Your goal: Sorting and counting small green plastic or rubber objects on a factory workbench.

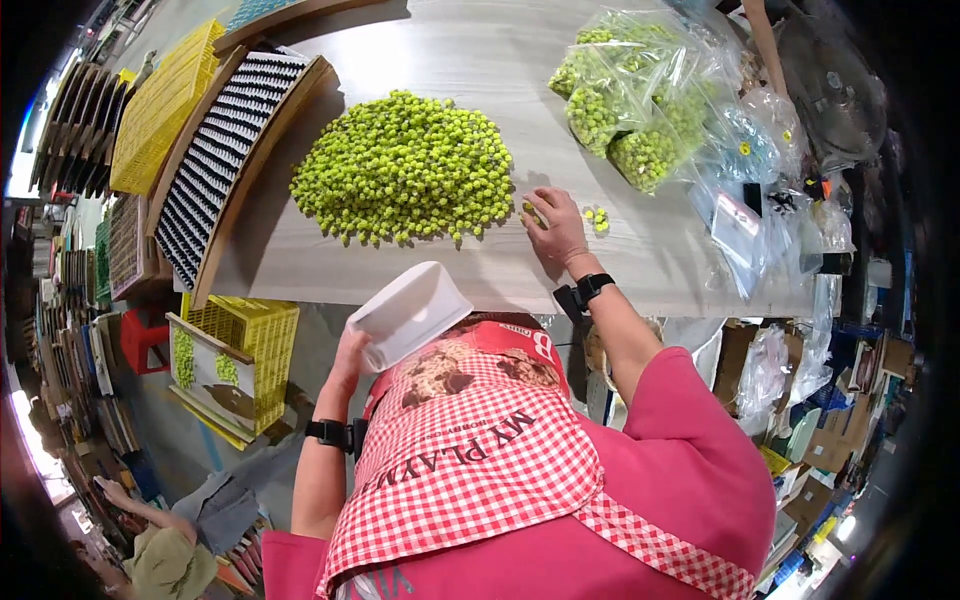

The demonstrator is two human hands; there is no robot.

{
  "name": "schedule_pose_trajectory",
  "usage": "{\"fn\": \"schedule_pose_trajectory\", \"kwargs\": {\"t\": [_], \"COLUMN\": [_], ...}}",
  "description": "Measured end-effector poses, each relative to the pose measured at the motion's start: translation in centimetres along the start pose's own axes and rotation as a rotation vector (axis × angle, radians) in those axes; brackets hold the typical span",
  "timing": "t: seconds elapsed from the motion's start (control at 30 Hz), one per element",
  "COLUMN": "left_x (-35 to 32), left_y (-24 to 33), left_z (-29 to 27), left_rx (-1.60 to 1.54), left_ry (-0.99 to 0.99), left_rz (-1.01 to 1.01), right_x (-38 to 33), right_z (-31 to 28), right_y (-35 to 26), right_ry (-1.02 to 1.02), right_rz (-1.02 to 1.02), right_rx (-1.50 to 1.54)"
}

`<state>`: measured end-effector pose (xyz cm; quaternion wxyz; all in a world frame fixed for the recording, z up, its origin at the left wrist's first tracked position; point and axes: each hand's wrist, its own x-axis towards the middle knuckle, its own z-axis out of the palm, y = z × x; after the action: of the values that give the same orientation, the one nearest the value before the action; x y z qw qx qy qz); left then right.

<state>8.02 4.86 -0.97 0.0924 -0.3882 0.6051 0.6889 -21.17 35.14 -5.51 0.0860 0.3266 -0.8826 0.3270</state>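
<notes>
A white plastic tub (412, 308) is tilted over the table's front edge, its opening facing up and away. My left hand (348, 352) grips it by its left end, fingers wrapped round the rim. Beyond it, a big heap of small lime-green pieces with dark spots (405, 165) covers the middle of the table. My right hand (556, 226) rests low over the tabletop at the heap's right side. Its fingers are curved and apart, and a few green pieces show by the fingertips. A small cluster of green pieces (597, 219) lies just right of that hand.
Clear plastic bags of green pieces (645, 110) stand at the table's (480, 275) far right, beside more crumpled bags. A wooden-framed rack with black-and-white rows (235, 150) leans at the left. Yellow crates (265, 350) stand left. Another person (170, 560) is at lower left.
</notes>
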Motion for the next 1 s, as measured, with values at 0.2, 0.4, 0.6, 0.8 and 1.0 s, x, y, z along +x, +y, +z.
{"fn": "schedule_pose_trajectory", "kwargs": {"t": [0.2,0.4,0.6,0.8,1.0], "left_x": [1.0,1.9,2.8,3.0,3.0], "left_y": [-1.3,-2.4,-4.0,-4.6,-2.0], "left_z": [-0.7,-1.6,-2.0,-2.3,-2.2], "left_rx": [-0.024,-0.059,-0.055,-0.052,-0.098], "left_ry": [-0.027,-0.092,-0.108,-0.061,0.112], "left_rz": [0.011,0.057,0.039,0.036,-0.136], "right_x": [-0.7,-3.8,-4.8,-4.0,-5.3], "right_z": [-0.3,-3.0,-4.3,-1.4,-1.0], "right_y": [1.4,4.8,6.1,3.9,5.8], "right_ry": [0.046,0.018,0.098,-0.019,0.089], "right_rz": [-0.053,0.042,0.191,0.182,0.219], "right_rx": [-0.032,-0.195,-0.237,-0.24,-0.202]}}
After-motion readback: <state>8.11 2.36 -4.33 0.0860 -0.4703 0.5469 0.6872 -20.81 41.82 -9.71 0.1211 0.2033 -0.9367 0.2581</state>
